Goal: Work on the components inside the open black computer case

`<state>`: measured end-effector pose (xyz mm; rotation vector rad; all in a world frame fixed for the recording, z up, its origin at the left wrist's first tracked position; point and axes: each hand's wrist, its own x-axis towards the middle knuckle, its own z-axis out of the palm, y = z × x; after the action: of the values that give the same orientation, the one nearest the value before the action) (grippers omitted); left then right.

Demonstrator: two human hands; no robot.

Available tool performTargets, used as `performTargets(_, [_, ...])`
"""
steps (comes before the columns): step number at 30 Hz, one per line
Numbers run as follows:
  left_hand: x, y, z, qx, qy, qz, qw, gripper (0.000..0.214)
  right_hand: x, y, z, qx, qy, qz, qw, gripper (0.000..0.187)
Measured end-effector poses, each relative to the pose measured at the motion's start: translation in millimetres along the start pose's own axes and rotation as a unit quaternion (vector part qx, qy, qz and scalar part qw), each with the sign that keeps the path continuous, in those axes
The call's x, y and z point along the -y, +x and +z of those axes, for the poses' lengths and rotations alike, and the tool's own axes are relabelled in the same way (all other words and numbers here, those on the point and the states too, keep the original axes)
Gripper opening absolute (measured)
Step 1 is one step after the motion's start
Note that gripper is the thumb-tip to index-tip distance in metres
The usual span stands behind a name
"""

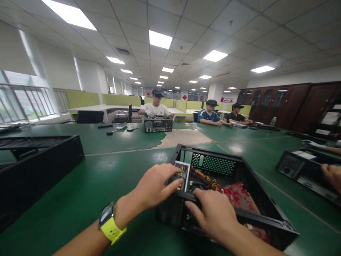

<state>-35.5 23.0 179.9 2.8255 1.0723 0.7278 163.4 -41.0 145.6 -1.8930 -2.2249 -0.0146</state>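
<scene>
A black computer case lies open-topped on the table in front of me. In its left corner sits a silver-edged box with a dark, yellow-marked label, which looks like a power supply. The thumb and fingers of my left hand close on this box from above. My right hand curls over the case's near rim, its fingers partly hidden inside. Yellow, red and black cables run through the case beside a red circuit board.
A green table spreads around, with a bare worn patch. Another black case stands at left. At right a co-worker's hand touches a further case. Across the table a person works at another case; two more people sit right.
</scene>
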Motion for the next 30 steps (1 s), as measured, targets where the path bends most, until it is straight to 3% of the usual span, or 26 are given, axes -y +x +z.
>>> performTargets(3, [-21.5, -15.0, -8.1, 0.112, -0.008, 0.079, 0.990, 0.028, 19.0, -20.0, -3.5, 0.062, 0.105, -0.082, 0.989, 0.029])
performTargets(5, [-24.8, -30.3, -11.7, 0.143, -0.002, 0.099, 0.985, 0.028, 15.9, -29.4, -9.8, 0.098, 0.150, -0.122, 0.976, 0.038])
performTargets(7, [-23.7, -42.1, -13.5, 0.150, 0.013, 0.099, 0.984, 0.030, 3.9, -36.9, -18.4, 0.116, 0.138, -0.117, 0.977, 0.043])
performTargets(9, [-23.5, -48.0, -13.8, 0.149, 0.025, 0.095, 0.984, 0.029, -11.7, -42.0, -28.4, 0.125, 0.117, -0.089, 0.981, 0.035])
performTargets(11, [-27.3, -50.0, -13.5, 0.144, 0.021, 0.089, 0.985, 0.024, -25.6, -41.5, -39.2, 0.135, 0.170, -0.083, 0.973, 0.028])
performTargets(14, [-39.2, -54.3, -12.3, 0.135, 0.013, 0.070, 0.988, 0.024, -37.8, -21.8, -50.4, 0.152, 0.282, -0.119, 0.940, 0.036])
performTargets(15, [-43.5, -57.5, -11.2, 0.132, 0.018, 0.064, 0.989, 0.024, -39.4, -10.0, -50.5, 0.171, 0.271, -0.142, 0.937, 0.038])
performTargets(17, [-50.2, -66.4, -7.5, 0.123, 0.043, 0.060, 0.990, 0.025, -40.0, 17.2, -43.5, 0.257, 0.144, -0.194, 0.936, 0.037])
performTargets(19, [-54.2, -76.0, -3.0, 0.115, 0.075, 0.067, 0.988, 0.027, -37.5, 41.4, -28.8, 0.361, -0.020, -0.214, 0.907, 0.031])
performTargets(21, [-57.4, -80.6, -1.5, 0.117, 0.099, 0.078, 0.985, 0.029, -33.1, 54.6, -12.2, 0.412, -0.113, -0.197, 0.882, 0.027])
performTargets(23, [-62.0, -73.7, -5.2, 0.135, 0.108, 0.073, 0.982, 0.027, -29.2, 56.0, 1.0, 0.384, -0.151, -0.175, 0.894, 0.028])
performTargets(27, [-70.4, -17.6, -10.8, 0.219, 0.130, 0.029, 0.967, 0.040, -34.0, 50.2, 11.7, 0.210, -0.227, -0.207, 0.928, 0.031])
performTargets(30, [-66.4, 36.7, 16.7, 0.324, 0.148, 0.012, 0.934, 0.024, -49.0, 62.1, 9.9, 0.163, -0.244, -0.199, 0.935, 0.040])
